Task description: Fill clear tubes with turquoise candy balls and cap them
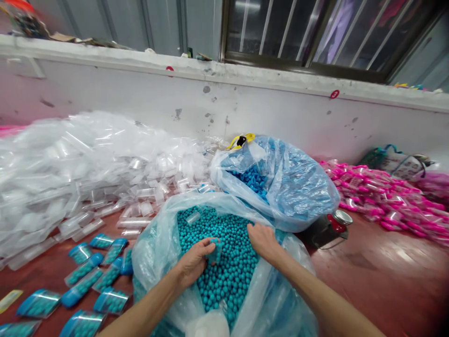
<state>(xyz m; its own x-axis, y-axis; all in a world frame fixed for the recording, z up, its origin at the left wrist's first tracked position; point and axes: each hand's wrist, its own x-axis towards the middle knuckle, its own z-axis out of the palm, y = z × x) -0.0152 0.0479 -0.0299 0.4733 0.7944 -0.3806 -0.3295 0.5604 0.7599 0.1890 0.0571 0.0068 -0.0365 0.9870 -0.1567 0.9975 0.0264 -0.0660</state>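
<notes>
My left hand point(196, 261) is closed around a small clear plastic tube point(216, 252), through which teal shows. It is held over a large open plastic bag point(150, 238) full of round teal beads point(224, 283). At the bag's right side is my right hand point(262, 239), its fingers bent together at the edge of the beads. Whatever lies in those fingers is hidden. Another clear tube point(193, 217) rests on top of the beads near the back.
Filled tubes with blue caps point(82, 285) lie on the red floor at left. Behind them is a heap of clear tubes point(87, 164). A second bag holds blue pieces point(250, 180). A dark tin point(324, 231) and pink packed tubes point(382, 192) are at right.
</notes>
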